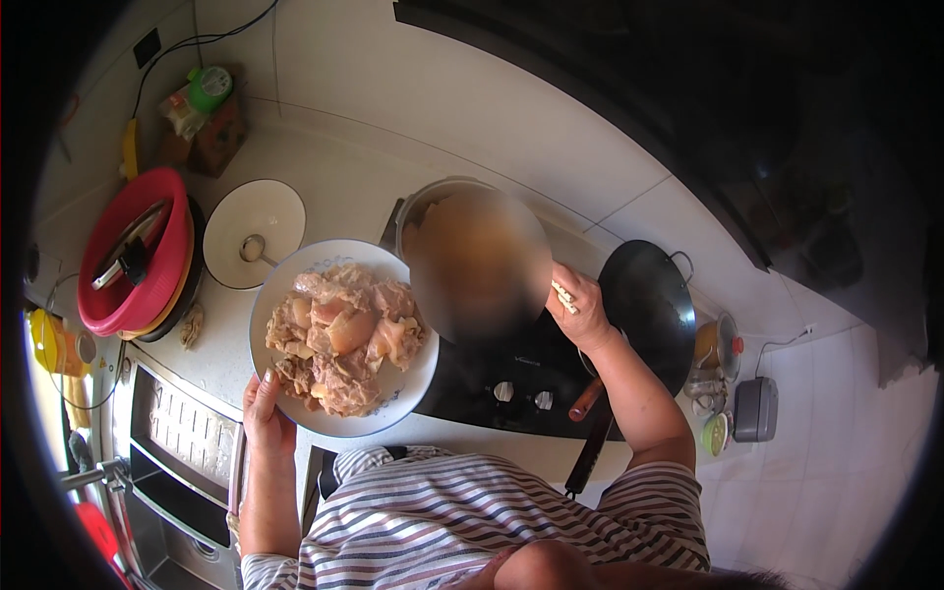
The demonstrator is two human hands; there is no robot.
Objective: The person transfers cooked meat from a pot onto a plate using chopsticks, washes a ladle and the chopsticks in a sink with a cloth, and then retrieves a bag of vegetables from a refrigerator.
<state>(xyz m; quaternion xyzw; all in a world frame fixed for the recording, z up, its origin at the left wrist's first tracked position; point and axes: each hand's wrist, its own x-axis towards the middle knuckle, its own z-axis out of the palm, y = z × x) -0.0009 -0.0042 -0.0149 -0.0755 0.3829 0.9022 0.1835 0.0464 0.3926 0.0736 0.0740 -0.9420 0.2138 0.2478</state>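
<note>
My left hand [270, 417] grips the lower left rim of a white plate [273, 295] with a blue edge. Pieces of pale, skin-on meat [346, 332] are heaped on it. Beside the plate, a large metal pot [404, 221] stands on the black gas hob [472, 391]; a blurred patch hides much of its contents, which look brownish. At the pot's right side, my right hand [579, 306] is closed around light-coloured sticks [565, 296], probably chopsticks, whose far ends are hidden.
A wok [649, 317] sits on the hob's right side. Left of the plate is a white bowl [254, 214] with a metal spoon [252, 248]. Farther left are a red plastic basin [173, 243] and a steel sink [177, 549]. A dark range hood [700, 147] hangs above at the right.
</note>
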